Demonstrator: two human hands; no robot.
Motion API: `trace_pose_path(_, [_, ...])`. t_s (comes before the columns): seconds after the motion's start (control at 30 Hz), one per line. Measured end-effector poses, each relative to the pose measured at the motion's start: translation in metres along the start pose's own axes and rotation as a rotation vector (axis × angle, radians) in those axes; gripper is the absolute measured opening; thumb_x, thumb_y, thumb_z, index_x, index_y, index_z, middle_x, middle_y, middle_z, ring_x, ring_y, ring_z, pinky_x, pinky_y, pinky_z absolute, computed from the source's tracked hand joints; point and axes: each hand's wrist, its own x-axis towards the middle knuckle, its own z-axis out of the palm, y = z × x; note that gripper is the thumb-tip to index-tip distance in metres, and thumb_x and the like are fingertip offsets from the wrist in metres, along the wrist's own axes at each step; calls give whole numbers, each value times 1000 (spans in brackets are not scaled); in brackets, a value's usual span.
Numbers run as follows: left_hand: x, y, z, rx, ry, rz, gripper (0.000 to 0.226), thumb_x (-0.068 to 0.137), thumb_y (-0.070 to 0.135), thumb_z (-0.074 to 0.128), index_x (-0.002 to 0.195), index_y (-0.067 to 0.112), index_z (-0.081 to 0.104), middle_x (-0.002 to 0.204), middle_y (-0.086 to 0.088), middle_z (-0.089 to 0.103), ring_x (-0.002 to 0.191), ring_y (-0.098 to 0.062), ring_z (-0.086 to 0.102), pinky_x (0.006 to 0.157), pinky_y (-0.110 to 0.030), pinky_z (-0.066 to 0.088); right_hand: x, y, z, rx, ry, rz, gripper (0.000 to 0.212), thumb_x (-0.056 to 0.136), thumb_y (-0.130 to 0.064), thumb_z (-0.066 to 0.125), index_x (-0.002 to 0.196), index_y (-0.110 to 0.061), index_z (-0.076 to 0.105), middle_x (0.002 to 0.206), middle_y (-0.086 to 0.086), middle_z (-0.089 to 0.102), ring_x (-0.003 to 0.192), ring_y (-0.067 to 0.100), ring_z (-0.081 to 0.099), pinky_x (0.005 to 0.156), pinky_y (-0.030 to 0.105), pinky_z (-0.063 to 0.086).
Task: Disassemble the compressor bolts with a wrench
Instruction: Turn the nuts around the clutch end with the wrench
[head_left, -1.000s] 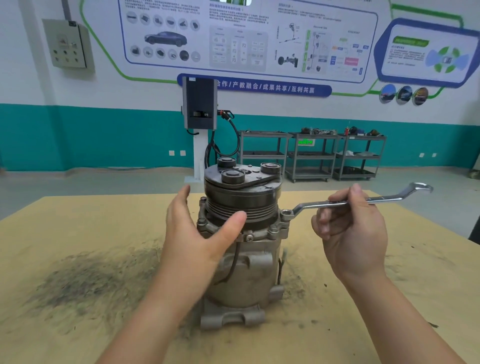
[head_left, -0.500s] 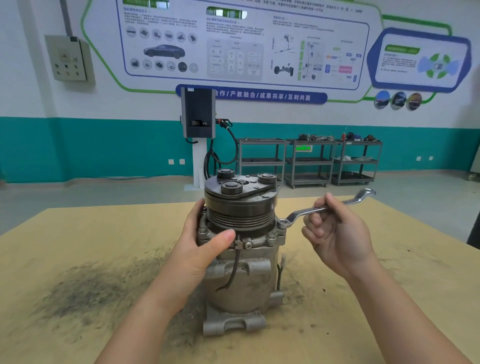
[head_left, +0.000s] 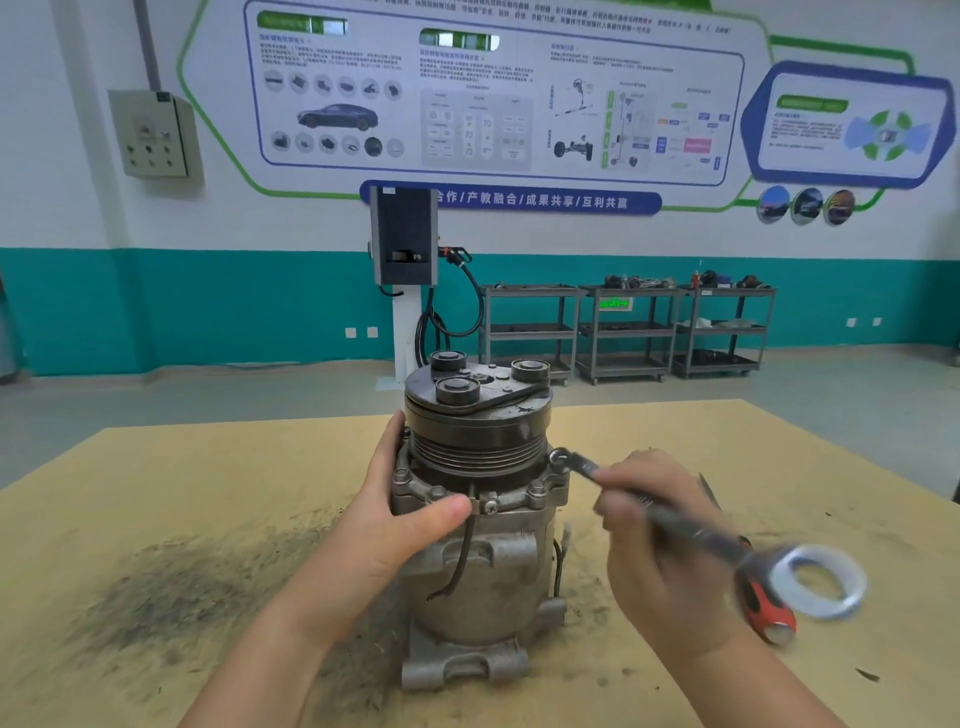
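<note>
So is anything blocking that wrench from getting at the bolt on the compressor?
Nothing visible does. The silver ring-ended wrench, held in the right hand, already has its small ring end at a bolt on the grey metal compressor, beside the ribbed black pulley. The left hand steadies the far side.

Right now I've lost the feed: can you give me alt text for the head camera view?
A silver metal compressor with a black pulley stands upright on a tan wooden table. The left hand steadies its flange, while the right hand holds a motion-blurred steel ring wrench whose far end sits on a flange bolt. A red-and-black-handled tool lies behind the wrench.
</note>
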Motion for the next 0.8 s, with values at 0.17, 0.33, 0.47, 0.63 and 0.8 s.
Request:
trace_pose_path(0.17, [5, -3, 0, -8, -9, 52, 98, 59, 49, 85, 144, 46, 37, 134, 16, 60, 123, -11, 59, 107, -43, 43, 22, -3, -3, 341, 416, 694, 36, 100, -41, 45, 71, -26, 60, 51, -4, 50, 43, 11, 45, 43, 20, 37])
trace_pose_path(0.33, [7, -8, -7, -83, -10, 52, 86, 64, 40, 79, 143, 38, 44, 135, 4, 62, 123, -20, 60, 100, -42, 45, 26, 10, -4, 605, 391, 1021, 36, 103, -26, 42, 73, -10, 54, 49, 1, 46, 39, 10, 37, 39, 18, 29])
trace_pose_path(0.47, [6, -12, -12, -178, -2, 0, 83, 68, 40, 77, 144, 24, 46, 135, -2, 62, 124, -22, 59, 101, -44, 44, 26, 9, -1, 697, 261, 1090, 30, 97, -29, 49, 78, -7, 57, 52, 1, 49, 40, 8, 40, 36, 17, 30])
trace_pose_path(0.63, [3, -13, -10, -191, -27, -22, 75, 73, 44, 77, 140, 27, 49, 134, 2, 63, 123, -18, 59, 93, -33, 48, 25, 4, -1, 708, 215, 1024, 28, 83, -36, 57, 75, -9, 60, 52, 2, 52, 40, 10, 44, 37, 19, 34])
trace_pose_path(0.8, [3, -13, -11, -171, -48, -29, 95, 63, 54, 85, 144, 32, 42, 137, 6, 60, 125, -16, 58, 94, -30, 52, 12, -9, 0, 284, 146, 562, 32, 93, -41, 59, 67, -22, 57, 47, -1, 52, 37, 14, 46, 39, 22, 37])
